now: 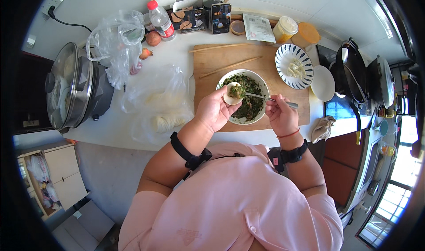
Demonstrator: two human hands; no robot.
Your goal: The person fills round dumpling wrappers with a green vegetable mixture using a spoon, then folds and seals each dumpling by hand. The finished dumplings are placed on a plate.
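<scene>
In my left hand (215, 111) lies a round dumpling wrapper (231, 100) with a mound of green filling (237, 92) on it. My right hand (282, 115) grips the handle of a metal spoon (265, 97), whose tip touches the filling. Under both hands a white bowl (264, 81) of chopped green filling rests on a wooden cutting board (212, 60). A white plate with a dark blue petal pattern (280, 67) stands on the board's right side, with several pale dumplings (295, 69) on it. A stack of wrappers (166, 123) lies at the left, partly under a clear plastic bag (156, 88).
Two wooden chopsticks (231, 67) lie apart on the board. An empty white bowl (322, 83), a cloth (323, 128) and a black wok (352, 68) are at the right. A steamer (74, 85) stands left. Along the wall are a plastic bottle (161, 20) and a phone (221, 18).
</scene>
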